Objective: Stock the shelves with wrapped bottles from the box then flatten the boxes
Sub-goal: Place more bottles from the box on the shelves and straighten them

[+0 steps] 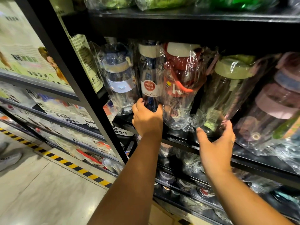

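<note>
**Two hands on the middle shelf, box nowhere in shot**

Head view, the only one there is. The left hand (146, 118) has its fingers wrapped round the bottom end of the blue water bottle (150, 78), the one with the red "Water Bottle" sticker. The bottle runs straight up from the grip, pale cap on top, base about at the front lip of the middle shelf (178, 141). So any push goes back and slightly up from that hand.

The right hand (215, 143) is spread and cupped, thumb out, just below the base of the green-lidded bottle (227, 88). Fingertips are right at the wrap, but I honestly can't tell if they touch. That bottle leans, lid tipped off to the right, base nearest the right hand, so that hand is the obvious one for it.

What's on the shelf: a clear bottle with a white band (118, 75) left of the blue one, a red bottle (181, 75) squeezed between blue and green, a purple bottle (279, 98) far right. All in crinkly plastic wrap, packed tight. The top shelf (186, 15) holds more wrapped green stuff, and the shelves below hold more bottles.

My guess: stocking is well along, flattening not started.
</note>
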Motion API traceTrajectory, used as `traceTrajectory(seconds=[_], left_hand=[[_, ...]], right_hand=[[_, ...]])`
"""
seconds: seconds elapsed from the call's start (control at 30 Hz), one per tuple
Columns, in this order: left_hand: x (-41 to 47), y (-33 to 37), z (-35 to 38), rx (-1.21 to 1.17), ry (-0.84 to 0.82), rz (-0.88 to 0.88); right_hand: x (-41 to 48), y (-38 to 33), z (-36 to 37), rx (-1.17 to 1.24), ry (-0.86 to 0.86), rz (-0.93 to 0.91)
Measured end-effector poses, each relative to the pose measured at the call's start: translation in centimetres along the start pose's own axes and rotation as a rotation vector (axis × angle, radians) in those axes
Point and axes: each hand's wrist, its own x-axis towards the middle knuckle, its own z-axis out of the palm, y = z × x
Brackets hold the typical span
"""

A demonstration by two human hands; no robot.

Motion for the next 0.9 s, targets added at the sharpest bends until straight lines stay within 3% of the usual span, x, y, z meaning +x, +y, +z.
traceTrajectory(seconds=[0.73, 0.9], left_hand=[[1.2, 0.8, 0.5, 0.163, -0.089, 0.032], [1.2, 0.5, 0.8, 0.094, -0.097, 0.048]], right_hand=[[0.1, 0.1, -0.1, -0.016, -0.013, 0.000], [0.1, 0.0, -0.1, -0.019, -0.012, -0.002]])
